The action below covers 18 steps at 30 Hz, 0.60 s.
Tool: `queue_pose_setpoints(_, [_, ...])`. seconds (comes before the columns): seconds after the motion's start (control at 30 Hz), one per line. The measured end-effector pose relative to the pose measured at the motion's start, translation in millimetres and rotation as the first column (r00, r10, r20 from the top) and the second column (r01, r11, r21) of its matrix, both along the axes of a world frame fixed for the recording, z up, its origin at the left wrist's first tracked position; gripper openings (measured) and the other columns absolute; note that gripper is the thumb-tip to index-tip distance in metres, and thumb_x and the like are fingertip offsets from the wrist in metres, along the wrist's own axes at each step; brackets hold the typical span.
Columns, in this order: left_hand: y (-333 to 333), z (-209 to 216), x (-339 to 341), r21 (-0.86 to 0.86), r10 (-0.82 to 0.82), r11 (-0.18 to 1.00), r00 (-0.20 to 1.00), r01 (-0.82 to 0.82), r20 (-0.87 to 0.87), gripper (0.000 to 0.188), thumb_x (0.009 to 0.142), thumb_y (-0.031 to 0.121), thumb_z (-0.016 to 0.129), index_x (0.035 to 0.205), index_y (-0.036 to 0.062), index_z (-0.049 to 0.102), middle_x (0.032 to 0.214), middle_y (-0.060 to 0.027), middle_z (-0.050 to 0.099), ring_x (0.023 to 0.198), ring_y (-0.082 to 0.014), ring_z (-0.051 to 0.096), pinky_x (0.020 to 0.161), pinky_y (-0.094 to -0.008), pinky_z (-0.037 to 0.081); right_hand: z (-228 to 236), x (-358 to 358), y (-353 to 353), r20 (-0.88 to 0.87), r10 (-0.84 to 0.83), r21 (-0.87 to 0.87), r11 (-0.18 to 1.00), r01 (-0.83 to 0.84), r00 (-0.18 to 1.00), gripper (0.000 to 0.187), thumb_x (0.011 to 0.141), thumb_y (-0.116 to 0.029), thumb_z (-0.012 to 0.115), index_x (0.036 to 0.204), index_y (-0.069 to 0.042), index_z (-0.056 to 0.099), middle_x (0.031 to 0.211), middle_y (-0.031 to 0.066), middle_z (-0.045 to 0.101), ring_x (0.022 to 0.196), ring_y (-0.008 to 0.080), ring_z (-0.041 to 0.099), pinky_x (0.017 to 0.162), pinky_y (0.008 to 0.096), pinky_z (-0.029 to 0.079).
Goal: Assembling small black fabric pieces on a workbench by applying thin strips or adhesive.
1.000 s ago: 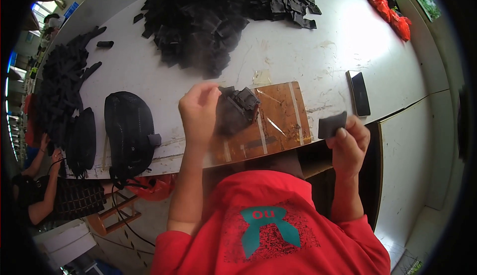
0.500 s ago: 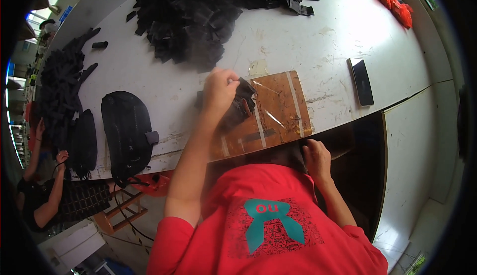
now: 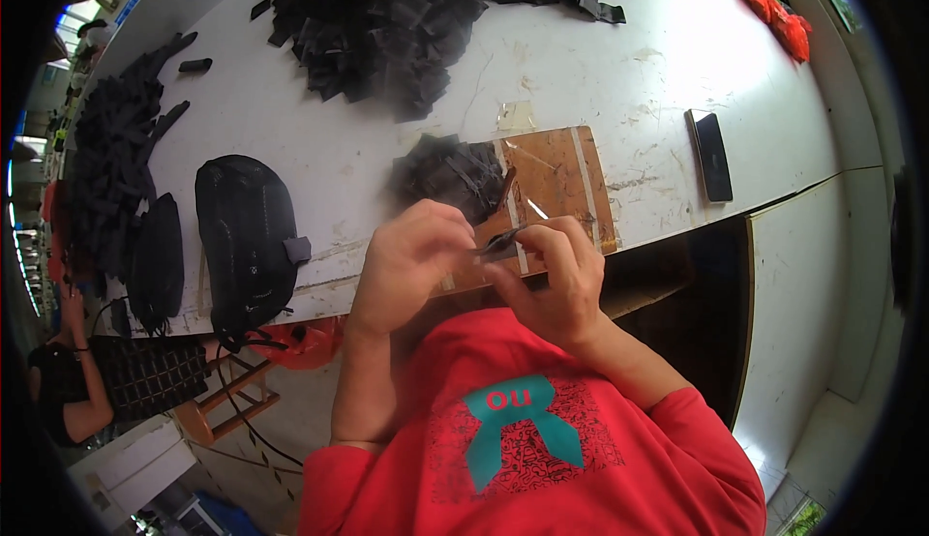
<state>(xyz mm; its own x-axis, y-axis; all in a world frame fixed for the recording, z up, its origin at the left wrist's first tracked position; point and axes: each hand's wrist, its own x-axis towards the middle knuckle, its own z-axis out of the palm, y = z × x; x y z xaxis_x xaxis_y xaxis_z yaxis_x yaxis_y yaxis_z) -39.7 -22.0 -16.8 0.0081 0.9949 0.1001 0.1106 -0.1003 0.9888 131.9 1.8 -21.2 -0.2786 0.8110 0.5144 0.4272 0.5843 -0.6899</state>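
Close to the table's front edge, my two hands meet over a brown board [image 3: 552,161] crossed by pale tape strips. A small dark piece of fabric [image 3: 500,242] is pinched between the thumb and fingers of my right hand [image 3: 564,270]. My left hand [image 3: 411,263] is at the other end of this piece, with its fingers curled and smeared by motion; whether it grips the piece is unclear. Just beyond both hands, a loose heap of black fabric pieces [image 3: 447,176] covers the board's left part.
A large mound of black pieces [image 3: 377,28] lies at the back of the white table [image 3: 581,72]. Black strips [image 3: 116,149] and a black pouch [image 3: 247,246] are on the left. A phone [image 3: 711,156] rests at right, red bags [image 3: 769,4] far right. Another person [image 3: 77,372] sits left.
My left hand has drawn back toward my body from the fabric heap. My right hand has risen from below the table edge, and the two now meet at a small dark piece.
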Motion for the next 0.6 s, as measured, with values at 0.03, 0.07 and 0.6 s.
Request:
queue_pose_setpoints(0.03, [-1.5,0.5,-3.2,-0.039,-0.069,0.997,0.997,0.071,0.03,0.008,0.069,-0.006,0.059,0.074,-0.0006,0.056,0.082,-0.0059,0.055,0.074,-0.0146,0.053,0.065,-0.0235,0.042,8.9,-2.1,1.0,0.007,0.005,-0.001,1.0,-0.005,1.0,0.025,0.061,-0.008,0.071,0.08,-0.006,0.055,0.069,0.0052,0.052,0.056,0.0207,0.053,0.043,0.0317,0.043])
queue_pose_setpoints(0.07, [-4.7,2.0,-5.5,-0.077,-0.134,0.987,0.989,0.139,0.059,0.008,0.069,-0.006,0.059,0.074,-0.0002,0.056,0.082,-0.0058,0.055,0.074,-0.0142,0.053,0.065,-0.0236,0.042,19.7,-7.5,0.9,-0.03,-0.003,-0.033,0.999,0.002,1.0,0.025,0.06,-0.007,0.071,0.079,-0.006,0.055,0.07,0.0055,0.053,0.056,0.0207,0.053,0.043,0.031,0.042])
queue_pose_setpoints(0.6, [-12.1,2.4,42.3,-0.473,0.33,0.88,0.774,-0.045,0.541,0.005,0.078,0.006,0.057,0.081,0.0026,0.056,0.071,-0.0022,0.058,0.058,-0.0069,0.051,0.052,-0.0184,0.039,-5.0,12.3,-0.4,0.312,0.022,0.278,0.954,-0.113,0.95,0.02,0.056,-0.002,0.065,0.073,-0.003,0.054,0.066,0.0055,0.048,0.055,0.0203,0.046,0.047,0.0305,0.035])
